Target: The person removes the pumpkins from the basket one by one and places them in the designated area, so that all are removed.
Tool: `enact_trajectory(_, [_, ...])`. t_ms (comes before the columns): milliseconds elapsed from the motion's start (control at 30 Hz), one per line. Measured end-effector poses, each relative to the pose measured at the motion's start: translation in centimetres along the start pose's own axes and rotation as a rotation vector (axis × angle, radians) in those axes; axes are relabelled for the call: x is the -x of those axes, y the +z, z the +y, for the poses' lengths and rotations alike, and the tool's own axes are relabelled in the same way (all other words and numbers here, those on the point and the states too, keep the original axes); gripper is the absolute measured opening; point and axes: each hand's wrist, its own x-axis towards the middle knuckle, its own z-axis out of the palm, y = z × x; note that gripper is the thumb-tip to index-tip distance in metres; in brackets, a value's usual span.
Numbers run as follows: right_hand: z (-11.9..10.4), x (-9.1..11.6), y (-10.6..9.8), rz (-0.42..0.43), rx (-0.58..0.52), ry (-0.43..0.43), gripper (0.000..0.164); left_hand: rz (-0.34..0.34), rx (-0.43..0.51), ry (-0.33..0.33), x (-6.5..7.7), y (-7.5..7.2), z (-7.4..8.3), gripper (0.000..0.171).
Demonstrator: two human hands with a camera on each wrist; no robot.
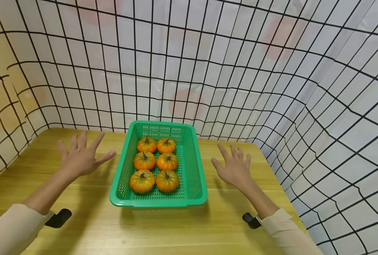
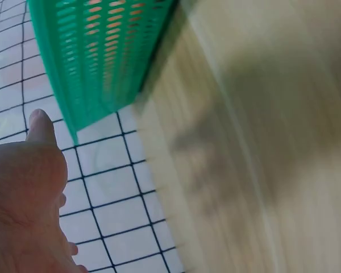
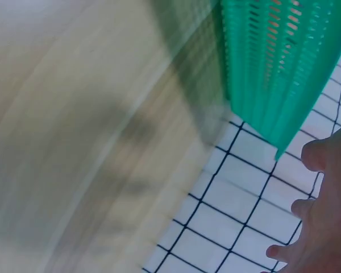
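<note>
A green plastic basket (image 1: 158,203) stands mid-table in the head view, with several small orange pumpkins (image 1: 144,160) in two columns toward its left side. To the left of it my left hand (image 1: 81,156) hovers above the table, fingers spread and holding nothing. My right hand (image 1: 235,168) is held over the table on the other side, its fingers also spread, apart from the basket. The left wrist view shows the left hand (image 2: 25,199) near the basket's slotted side wall (image 2: 102,51). In the right wrist view, the right hand (image 3: 324,210) is likewise beside the basket (image 3: 278,74).
The wooden table (image 1: 163,233) reaches back to a white curtain (image 1: 189,63) with a black grid pattern, which encloses the back and both sides. A black strap-like piece (image 1: 58,217) sits at the left wrist, and a similar one (image 1: 251,220) at the right wrist.
</note>
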Motion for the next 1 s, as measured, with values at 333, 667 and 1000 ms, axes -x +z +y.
enact_trajectory(333, [-2.4, -0.1, -1.4, 0.015, -0.029, -0.066, 0.068, -0.044, 0.034, 0.039, -0.3, -1.1, 2.2, 0.093])
enact_trajectory(667, [-4.8, 0.1, -1.9, 0.025, -0.070, -0.125, 0.067, -0.072, 0.078, 0.084, -0.4, -0.8, 3.5, 0.093])
enact_trajectory(1000, [-7.6, 0.4, -2.0, -0.008, -0.080, -0.185, 0.069, -0.077, 0.257, 0.169, -0.5, 0.2, 3.8, 0.089])
